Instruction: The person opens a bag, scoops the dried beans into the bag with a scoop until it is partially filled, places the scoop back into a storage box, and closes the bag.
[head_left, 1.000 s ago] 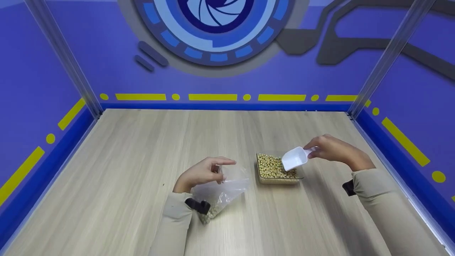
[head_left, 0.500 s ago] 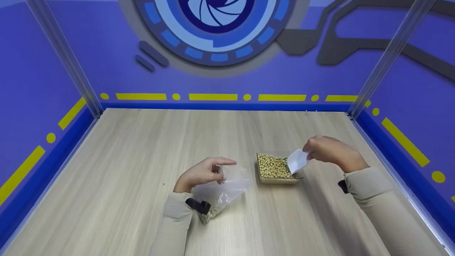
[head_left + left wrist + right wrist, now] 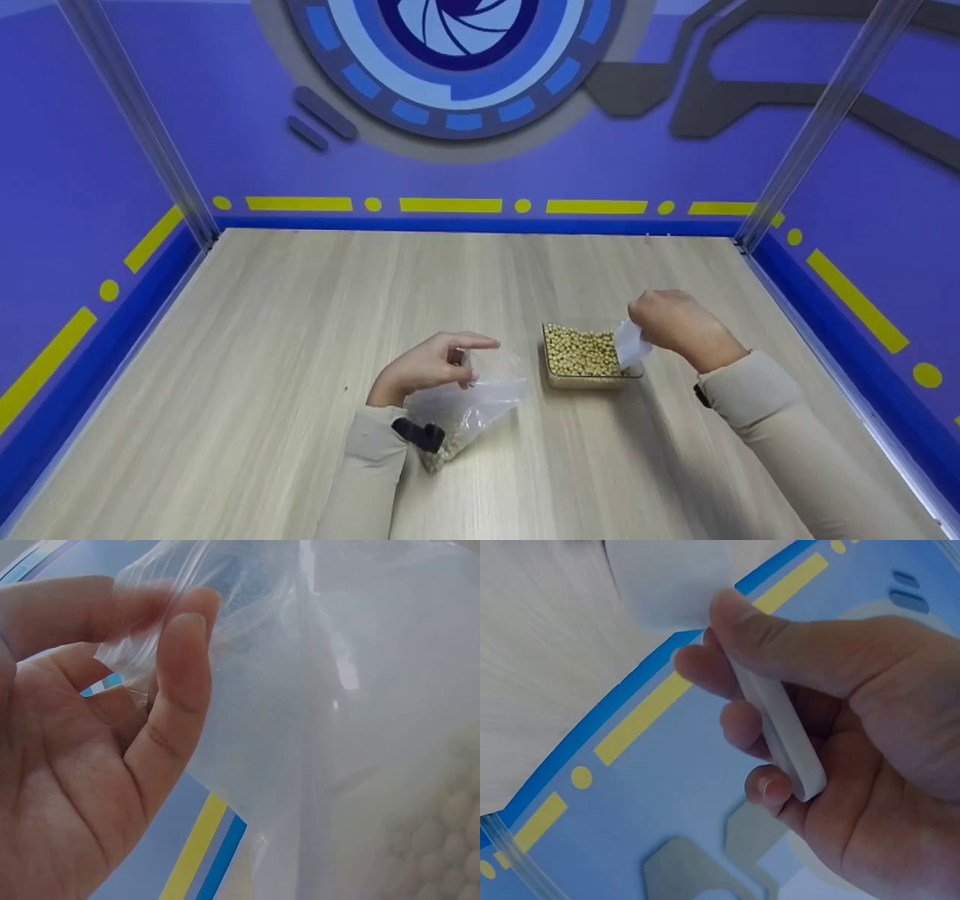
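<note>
My left hand point(image 3: 427, 367) pinches the top edge of a clear zip bag point(image 3: 262, 690) between thumb and fingers. Pale round beans point(image 3: 442, 847) lie in the bottom of the bag. With my right hand point(image 3: 686, 326) I grip the handle of a white scoop point(image 3: 631, 343), fingers curled round it in the right wrist view. The scoop is tipped at the right side of a clear rectangular container point(image 3: 589, 382) filled with yellowish beans point(image 3: 581, 351). Its inside is turned away in the head view, so its contents are hidden.
The wooden table point(image 3: 300, 315) carries the container to the right of the bag. Blue panels point(image 3: 480, 176) with yellow stripes enclose its back and sides. A small dark speck lies left of the left hand.
My right hand has turned over and moved slightly left, tilting the scoop from face-up to steeply tipped at the container's right side. The left hand and bag have stayed still.
</note>
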Motion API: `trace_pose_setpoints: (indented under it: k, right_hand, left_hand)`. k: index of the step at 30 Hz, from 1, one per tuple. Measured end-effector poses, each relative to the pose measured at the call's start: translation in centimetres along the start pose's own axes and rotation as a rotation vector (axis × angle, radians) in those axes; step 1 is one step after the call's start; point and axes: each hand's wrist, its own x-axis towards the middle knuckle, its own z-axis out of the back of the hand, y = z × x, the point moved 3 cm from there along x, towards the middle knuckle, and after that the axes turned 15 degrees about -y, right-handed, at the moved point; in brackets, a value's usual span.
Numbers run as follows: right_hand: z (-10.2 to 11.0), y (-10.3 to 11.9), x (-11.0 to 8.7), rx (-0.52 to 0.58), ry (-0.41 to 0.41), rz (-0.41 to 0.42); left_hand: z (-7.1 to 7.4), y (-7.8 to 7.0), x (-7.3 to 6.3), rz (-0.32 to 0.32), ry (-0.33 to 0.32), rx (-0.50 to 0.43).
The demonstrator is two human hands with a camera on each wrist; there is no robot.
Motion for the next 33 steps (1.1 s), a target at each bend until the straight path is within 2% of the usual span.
trace_pose_setpoints:
  k: [3, 9, 19, 27, 33]
  right_hand:
    - [-0.3, 0.5, 0.2, -0.002, 0.003, -0.011]
    - [-1.1, 0.4, 0.5, 0.068, 0.066, -0.028]
    - [-2.4, -0.6, 0.5, 0.298, 0.173, -0.102]
    - [-3.3, -1.3, 0.0, 0.393, 0.149, -0.145]
    - [-4.8, -2.1, -0.5, 0.492, 0.095, -0.097]
  left_hand:
    - [0.0, 0.0, 0.0, 0.008, -0.003, -0.001]
    - [0.1, 0.0, -0.1, 0.002, -0.005, 0.000]
    - [0.1, 0.0, -0.2, 0.001, -0.008, 0.004]
    - [0.1, 0.0, -0.1, 0.012, -0.014, 0.008]
    - [0.1, 0.1, -0.1, 0.011, -0.013, 0.009]
